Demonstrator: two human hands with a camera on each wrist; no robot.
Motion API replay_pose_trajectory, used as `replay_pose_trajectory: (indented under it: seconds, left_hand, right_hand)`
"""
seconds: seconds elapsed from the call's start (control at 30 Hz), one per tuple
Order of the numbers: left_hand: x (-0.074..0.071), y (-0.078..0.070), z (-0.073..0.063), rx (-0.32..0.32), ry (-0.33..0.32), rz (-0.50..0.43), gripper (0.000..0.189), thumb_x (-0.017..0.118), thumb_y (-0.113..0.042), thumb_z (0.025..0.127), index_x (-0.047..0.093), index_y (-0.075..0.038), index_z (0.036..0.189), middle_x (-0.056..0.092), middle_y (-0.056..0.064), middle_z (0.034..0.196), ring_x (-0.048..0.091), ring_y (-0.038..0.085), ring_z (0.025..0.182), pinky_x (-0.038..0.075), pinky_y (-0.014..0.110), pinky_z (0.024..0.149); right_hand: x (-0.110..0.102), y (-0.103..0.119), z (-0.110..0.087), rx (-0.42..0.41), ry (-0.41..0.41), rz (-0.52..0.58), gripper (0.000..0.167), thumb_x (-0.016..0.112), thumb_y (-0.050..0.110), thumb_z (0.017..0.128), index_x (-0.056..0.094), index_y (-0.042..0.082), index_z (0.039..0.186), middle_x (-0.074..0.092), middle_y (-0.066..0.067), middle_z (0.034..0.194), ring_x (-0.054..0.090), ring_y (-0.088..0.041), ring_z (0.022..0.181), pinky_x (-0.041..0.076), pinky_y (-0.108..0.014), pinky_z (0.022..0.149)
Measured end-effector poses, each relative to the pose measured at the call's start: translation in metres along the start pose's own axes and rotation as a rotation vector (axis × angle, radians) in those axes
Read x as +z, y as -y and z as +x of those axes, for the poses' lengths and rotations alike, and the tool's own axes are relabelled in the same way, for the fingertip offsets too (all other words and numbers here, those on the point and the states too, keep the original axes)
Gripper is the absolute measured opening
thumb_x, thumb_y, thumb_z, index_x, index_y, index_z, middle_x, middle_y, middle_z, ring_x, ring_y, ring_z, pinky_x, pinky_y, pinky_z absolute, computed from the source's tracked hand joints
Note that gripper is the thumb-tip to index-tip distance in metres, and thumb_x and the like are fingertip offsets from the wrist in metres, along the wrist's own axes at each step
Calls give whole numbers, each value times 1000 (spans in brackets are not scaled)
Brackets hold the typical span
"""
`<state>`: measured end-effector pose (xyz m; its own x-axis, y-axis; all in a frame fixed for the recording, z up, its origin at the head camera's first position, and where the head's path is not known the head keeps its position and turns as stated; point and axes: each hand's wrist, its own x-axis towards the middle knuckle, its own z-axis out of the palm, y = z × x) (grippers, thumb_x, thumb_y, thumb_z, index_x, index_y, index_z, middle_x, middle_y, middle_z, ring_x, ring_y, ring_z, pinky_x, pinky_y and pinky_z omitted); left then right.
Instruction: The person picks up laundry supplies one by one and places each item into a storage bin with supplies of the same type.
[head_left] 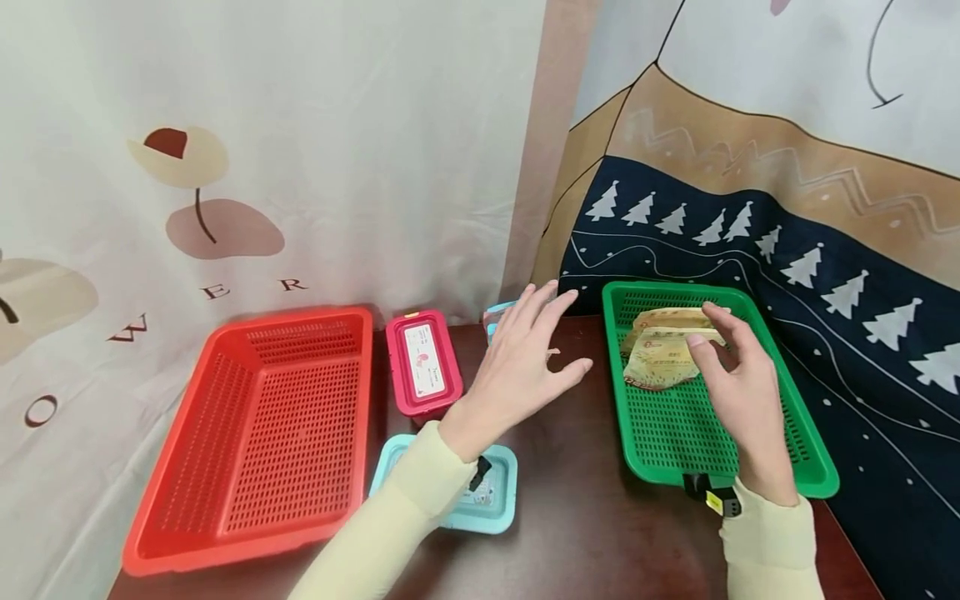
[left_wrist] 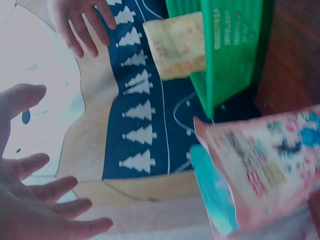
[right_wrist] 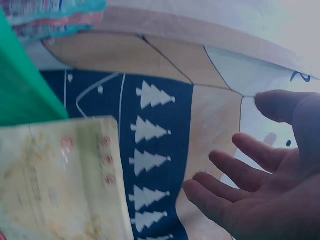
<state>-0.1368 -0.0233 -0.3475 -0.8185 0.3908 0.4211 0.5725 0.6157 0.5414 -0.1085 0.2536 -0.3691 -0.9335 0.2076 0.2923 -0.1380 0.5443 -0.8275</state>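
In the green basket (head_left: 667, 433), yellowish packets (head_left: 660, 358): likely light, floppy, slick; pinch top edges. Left hand (head_left: 517, 354), right hand (head_left: 746, 396): empty, fingers apart.

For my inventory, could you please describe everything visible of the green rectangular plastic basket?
The green rectangular basket looks plastic, with a perforated floor and walls and a smooth rim. It stands upright on the dark reddish-brown table. Printed beige pouches rest inside toward its far end, partly rising above the rim. The right hand overlaps it in the head view; contact is unclear.
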Motion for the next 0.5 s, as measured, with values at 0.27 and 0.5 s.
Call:
replay_pose_trajectory:
  seconds: [0.27,0.5]
  left_hand:
    - [-20,21,-11,-51,44,25,87,83,-39,85,41,-21,159,35,7,164,28,31,153,29,58,119]
    - [-35,52,-32,-67,45,120,88,84,-36,85,41,-13,158,39,12,162,32,36,151,28,57,121]
  right_hand:
    - [30,8,-6,-5,23,158,54,60,25,106,46,8,156,39,-4,164,34,-20,151,40,-21,111]
    - [63,12,-17,-40,100,249,64,63,20,104,35,10,161,34,-2,166,33,-25,152,34,-37,119]
